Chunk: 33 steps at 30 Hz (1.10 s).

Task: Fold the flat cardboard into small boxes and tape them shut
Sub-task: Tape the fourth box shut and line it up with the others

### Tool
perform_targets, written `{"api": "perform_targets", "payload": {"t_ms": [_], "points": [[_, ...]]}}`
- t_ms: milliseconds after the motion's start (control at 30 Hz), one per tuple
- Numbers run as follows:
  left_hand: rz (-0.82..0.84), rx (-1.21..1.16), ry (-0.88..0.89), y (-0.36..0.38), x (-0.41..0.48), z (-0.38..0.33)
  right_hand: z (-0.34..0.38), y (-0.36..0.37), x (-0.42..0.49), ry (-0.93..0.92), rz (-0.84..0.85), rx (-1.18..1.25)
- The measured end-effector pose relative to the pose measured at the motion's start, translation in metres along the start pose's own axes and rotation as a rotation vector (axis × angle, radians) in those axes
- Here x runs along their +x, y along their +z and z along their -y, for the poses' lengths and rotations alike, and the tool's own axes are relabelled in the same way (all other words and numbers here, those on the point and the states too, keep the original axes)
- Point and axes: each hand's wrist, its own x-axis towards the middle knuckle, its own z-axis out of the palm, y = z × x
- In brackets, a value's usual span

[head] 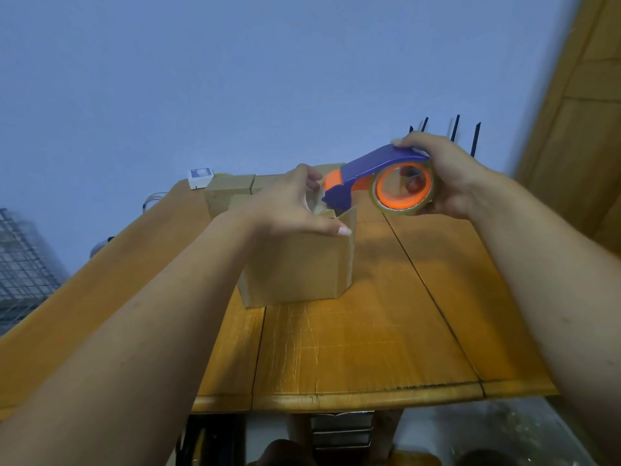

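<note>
A small brown cardboard box (295, 267) stands upright on the wooden table (369, 338), its top flaps partly raised. My left hand (292, 203) rests over the box's top, thumb stretched along the near edge, fingers pinching the loose end of clear tape. My right hand (447, 176) grips a purple and orange tape dispenser (379, 176) with a clear roll, held just above and right of the box's top. The dispenser's nose sits at the box's upper right corner, close to my left fingers.
Two more folded cardboard boxes (228, 193) stand at the table's far end, beside a small white box (200, 177). A wire rack (23, 264) is at the left, black prongs (453, 132) behind my right hand, a wooden panel (578, 112) at the right.
</note>
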Motion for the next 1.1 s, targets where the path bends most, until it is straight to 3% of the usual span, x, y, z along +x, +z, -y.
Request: {"api": "perform_targets", "payload": {"t_ms": [233,367,533,833,1100], "points": [[-0.011,0.042,-0.014,-0.004,-0.005,-0.003,-0.001,-0.020,-0.004,0.002,-0.089,0.084],[-0.002,0.073,-0.004,-0.006,-0.005,-0.008,-0.006,-0.023,-0.005,0.029,-0.032,0.139],[-0.032,0.348,0.051,-0.007,-0.007,-0.014,-0.010,0.001,-0.007,0.033,0.036,0.192],[0.037,-0.299,-0.076,-0.032,-0.024,-0.016,-0.007,0.019,-0.009,0.004,0.050,0.284],[-0.037,-0.388,-0.078,-0.033,-0.018,-0.019,-0.002,0.016,-0.017,0.003,0.097,0.398]]}}
